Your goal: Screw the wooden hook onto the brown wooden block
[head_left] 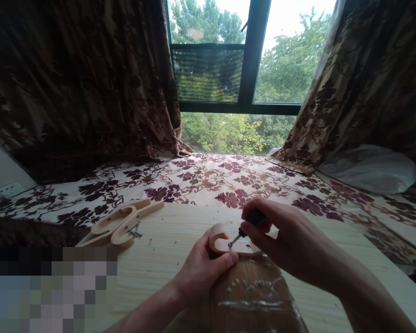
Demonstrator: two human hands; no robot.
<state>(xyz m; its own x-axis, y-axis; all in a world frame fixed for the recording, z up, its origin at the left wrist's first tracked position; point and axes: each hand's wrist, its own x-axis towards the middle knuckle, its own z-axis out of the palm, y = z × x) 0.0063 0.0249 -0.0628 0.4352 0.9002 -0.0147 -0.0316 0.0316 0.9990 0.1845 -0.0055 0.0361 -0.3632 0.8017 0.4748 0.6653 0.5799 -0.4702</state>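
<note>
My left hand [206, 261] is closed around the curled end of a pale wooden hook [217, 233], its thumb pressed along the near edge. The hook lies on the far end of a brown wooden block [253, 289]. In my right hand [280, 226] is a screwdriver [255, 216] with a black handle, tilted down to the left. Its tip meets a screw [230, 245] in the hook. A second hole [248, 247] shows to the right of the screw. My right hand partly covers the hook's right end.
More curved wooden pieces [113, 219] lie together at the left of the pale wooden board [159, 277]. Several loose screws [135, 231] rest beside them, and dark bits are scattered nearby. Behind, a flowered cloth [208, 178] reaches the window; a plastic bag [370, 169] lies at right.
</note>
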